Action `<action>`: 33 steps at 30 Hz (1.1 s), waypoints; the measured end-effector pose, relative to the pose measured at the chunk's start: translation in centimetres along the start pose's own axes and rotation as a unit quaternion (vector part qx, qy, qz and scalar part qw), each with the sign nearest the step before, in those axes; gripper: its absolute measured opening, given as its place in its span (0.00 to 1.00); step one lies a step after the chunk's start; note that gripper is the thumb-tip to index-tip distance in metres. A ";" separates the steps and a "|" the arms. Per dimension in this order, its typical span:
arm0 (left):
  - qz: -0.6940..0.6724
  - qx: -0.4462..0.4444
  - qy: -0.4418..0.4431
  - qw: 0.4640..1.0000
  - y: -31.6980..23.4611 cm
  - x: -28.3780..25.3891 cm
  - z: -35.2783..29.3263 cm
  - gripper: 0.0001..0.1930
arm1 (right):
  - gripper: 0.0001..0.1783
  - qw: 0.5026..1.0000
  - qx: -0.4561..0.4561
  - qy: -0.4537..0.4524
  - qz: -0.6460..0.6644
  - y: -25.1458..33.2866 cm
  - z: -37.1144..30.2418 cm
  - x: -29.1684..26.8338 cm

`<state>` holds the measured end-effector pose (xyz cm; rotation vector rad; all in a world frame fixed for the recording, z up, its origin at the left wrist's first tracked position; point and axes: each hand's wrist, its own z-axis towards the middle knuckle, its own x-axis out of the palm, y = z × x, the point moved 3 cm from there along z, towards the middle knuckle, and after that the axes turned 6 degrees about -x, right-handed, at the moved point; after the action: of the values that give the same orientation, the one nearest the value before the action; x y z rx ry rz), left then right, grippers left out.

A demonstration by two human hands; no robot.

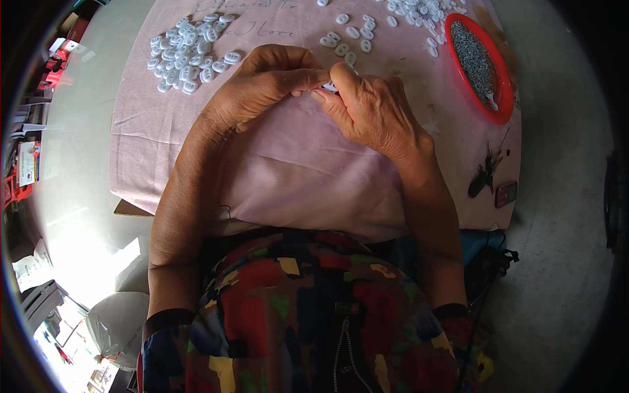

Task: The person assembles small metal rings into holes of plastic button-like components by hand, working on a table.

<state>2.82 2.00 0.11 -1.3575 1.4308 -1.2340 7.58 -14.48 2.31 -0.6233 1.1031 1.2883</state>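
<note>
Over the pink-cloth-covered table (pixel 295 170), my two hands meet at the fingertips around a small white oval plastic piece (pixel 330 86). My left hand (pixel 265 85) pinches it from the left, thumb stretched toward it. From the other side, the bent index finger and thumb of my right hand (pixel 377 108) close on the same piece. Most of it is hidden by the fingers. A heap of similar white oval pieces (pixel 187 52) with two holes each lies beyond my left hand. Several loose white pieces (pixel 352 33) are scattered just beyond my right hand.
Another spread of white pieces (pixel 419 12) lies at the far right. Beside it, a red bowl (pixel 503 105) holds many small grey metal parts (pixel 473 57). Keys (pixel 486 171) and a small dark red device (pixel 506 194) rest near the table's right edge.
</note>
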 end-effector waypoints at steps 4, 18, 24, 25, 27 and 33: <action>-0.023 0.012 -0.014 1.000 0.2 0.1 0.1 0.09 | 0.15 1.000 -0.002 0.001 -0.007 -0.1 0.0 0.1; -0.004 0.005 -0.009 1.000 0.3 -0.1 0.0 0.09 | 0.13 1.000 -0.016 -0.008 0.007 -0.3 -0.1 0.7; -0.012 -0.008 -0.030 0.999 -0.4 0.0 -0.3 0.10 | 0.14 1.000 -0.007 -0.013 0.001 -0.5 0.1 0.1; -0.017 -0.010 -0.034 0.999 -0.6 0.1 -0.3 0.09 | 0.15 1.000 -0.010 -0.025 0.008 -0.5 0.1 -0.1; -0.021 -0.012 -0.037 0.999 -0.8 0.2 -0.4 0.09 | 0.15 0.999 -0.012 -0.038 0.015 -0.5 0.2 -0.4; -0.037 -0.013 -0.033 0.999 -1.1 0.0 -0.5 0.09 | 0.16 0.997 -0.020 -0.070 0.022 -1.1 0.0 -1.2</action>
<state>2.60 2.12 1.33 -1.4673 1.3660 -1.2097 8.70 -15.20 3.18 -0.5334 0.9825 1.3742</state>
